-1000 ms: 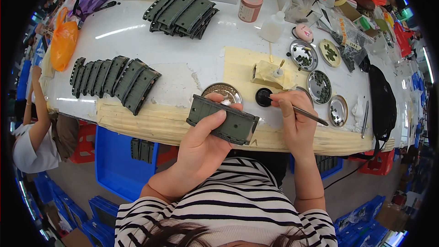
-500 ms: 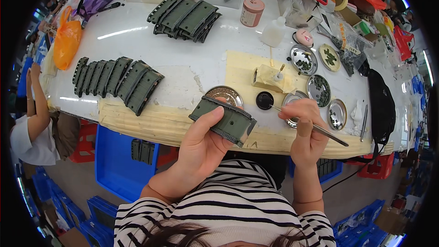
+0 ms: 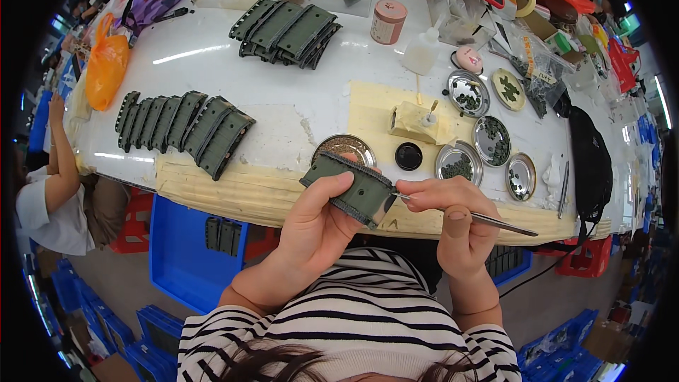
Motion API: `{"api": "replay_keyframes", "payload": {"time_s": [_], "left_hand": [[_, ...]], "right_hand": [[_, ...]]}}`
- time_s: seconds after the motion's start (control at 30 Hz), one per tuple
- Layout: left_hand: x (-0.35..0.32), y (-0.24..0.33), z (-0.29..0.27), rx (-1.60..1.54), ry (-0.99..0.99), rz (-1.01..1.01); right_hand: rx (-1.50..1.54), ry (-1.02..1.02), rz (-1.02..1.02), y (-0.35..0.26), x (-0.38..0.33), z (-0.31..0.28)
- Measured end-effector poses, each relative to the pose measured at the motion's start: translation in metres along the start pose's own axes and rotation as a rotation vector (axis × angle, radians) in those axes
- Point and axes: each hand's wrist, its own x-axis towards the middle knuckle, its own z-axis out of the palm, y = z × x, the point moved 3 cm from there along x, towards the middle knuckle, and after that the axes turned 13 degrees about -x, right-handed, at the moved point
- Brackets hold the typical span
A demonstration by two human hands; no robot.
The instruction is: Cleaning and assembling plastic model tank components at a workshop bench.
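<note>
The left hand (image 3: 311, 230) is clamped on a curved green panel (image 3: 364, 201), thumb laid over the upper face and the other fingers mostly hidden beneath it. Measured from the middle of that hand, the panel lies between 1 and 2 o'clock, tilted so that its right end sits lower than its left.

The right hand (image 3: 463, 230) is closed on a slim metal tool (image 3: 508, 226), which slants from 4 o'clock up toward 10 o'clock. The tool's tip is at the panel's right end; whether it touches cannot be told. From the right hand, the panel is between 9 and 10 o'clock, just beside the fingertips.

Around the panel, a metal dish of brown bits (image 3: 332, 143) stands close by at 12 o'clock, and a small black pot (image 3: 408, 156) at 2 o'clock. A dish of dark green bits (image 3: 477, 158) sits at 12 o'clock from the right hand. On the table (image 3: 283, 117), a fanned row of panels (image 3: 166, 122) lies at 10 o'clock from the left hand.
</note>
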Motion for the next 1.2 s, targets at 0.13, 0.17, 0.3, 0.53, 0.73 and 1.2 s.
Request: {"api": "replay_keyframes", "payload": {"time_s": [0.13,0.17,0.3,0.53,0.73,1.2], "left_hand": [[0.0002,-0.0005,0.0023,0.010,-0.006,0.006],[0.0001,-0.0006,0.0028,0.014,0.006,0.011],[-0.0002,-0.0006,0.0022,0.019,0.029,0.023],[-0.0004,0.0002,0.0010,0.008,0.023,0.011],[-0.0003,0.0004,0.0008,0.010,0.021,0.012],[-0.0026,-0.0032,0.0029,0.034,0.050,0.037]], "right_hand": [[-0.029,-0.008,-0.020,-0.0011,0.0016,-0.0008],[-0.034,-0.010,-0.025,-0.0010,0.0017,-0.0007],[-0.017,-0.010,-0.009,-0.0008,0.0019,0.0005],[-0.063,-0.029,-0.028,-0.0020,0.0032,-0.0013],[-0.099,-0.024,-0.066,-0.0036,0.0033,-0.0002],[-0.160,0.000,-0.178,-0.0054,0.0007,0.0020]]}}
